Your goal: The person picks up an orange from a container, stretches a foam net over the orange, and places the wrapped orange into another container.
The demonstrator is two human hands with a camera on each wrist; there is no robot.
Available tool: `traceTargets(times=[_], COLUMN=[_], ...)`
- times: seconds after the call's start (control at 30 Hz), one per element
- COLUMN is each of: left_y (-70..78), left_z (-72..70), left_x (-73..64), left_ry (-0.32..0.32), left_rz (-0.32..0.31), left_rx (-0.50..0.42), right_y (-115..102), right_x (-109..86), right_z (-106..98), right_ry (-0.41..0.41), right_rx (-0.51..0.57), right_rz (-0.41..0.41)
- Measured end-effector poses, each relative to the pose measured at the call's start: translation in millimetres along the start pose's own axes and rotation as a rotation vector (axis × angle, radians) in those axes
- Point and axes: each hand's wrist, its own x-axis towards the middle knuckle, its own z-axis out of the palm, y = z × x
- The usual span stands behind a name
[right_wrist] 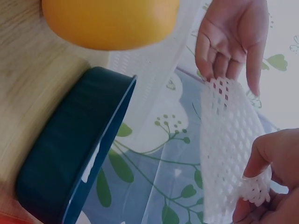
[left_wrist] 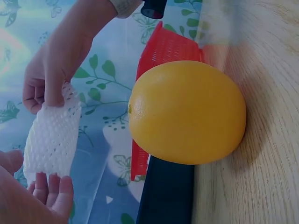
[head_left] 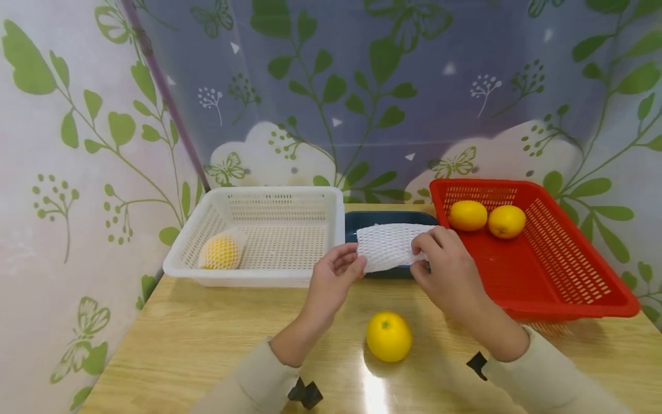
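A white foam fruit net [head_left: 388,244] stretches between the two hands, above the dark tray [head_left: 393,217]. My right hand [head_left: 449,270] pinches its right end between thumb and fingers. At the other end, the fingertips of my left hand [head_left: 331,279] reach the net's edge, partly hidden by the mesh. In the right wrist view the left thumb [right_wrist: 254,67] stands apart from those fingers. A round yellow fruit [head_left: 389,337] sits on the table in front of the hands, touched by neither. It looms large in the left wrist view.
To the left, a white basket [head_left: 269,277] contains one yellow fruit [head_left: 220,252] in a foam net. A red basket [head_left: 522,282] at the right holds two bare yellow fruits [head_left: 468,215]. The wooden table [head_left: 170,339] backs onto a leaf-patterned curtain [head_left: 331,126].
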Motion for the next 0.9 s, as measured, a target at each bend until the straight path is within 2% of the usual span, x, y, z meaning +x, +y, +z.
traceTargets(times=[0.13, 0.27, 0.37, 0.47, 0.57, 0.7, 0.8, 0.9], left_y=[-2.2, -2.9, -2.5, -1.5, 1.2, 6.4, 9.9, 11.4], left_z=[0.1, 0.1, -0.1, -0.9, -2.8, -5.8, -7.0, -7.5], left_x=[0.7, 0.3, -0.3, -0.8, -1.0, -0.7, -2.0, -4.4], left_ry=[0.005, 0.003, -0.004, -0.005, -0.012, -0.086, -0.173, -0.247], left_rz=[-0.012, -0.003, -0.003, -0.028, -0.075, -0.159, -0.23, -0.272], left_rx=[-0.014, -0.062, -0.12, -0.176, -0.265, -0.452, -0.554, -0.581], right_y=[-3, -3, -2, -2, -2, 0, 2, 4], right_x=[-3.4, -3.7, -2.4, -1.1, 1.6, 6.4, 8.7, 8.8], right_z=[5, 8, 5, -1, -9, -17, -16, -9], right_ry=[0.028, 0.066, 0.1, 0.118, 0.122, 0.051, -0.077, -0.223], right_rx=[-0.009, -0.01, 0.0, 0.05, 0.202, 0.534, 0.804, 1.003], right_rz=[-0.047, -0.055, -0.035, 0.035, 0.154, 0.377, 0.546, 0.681])
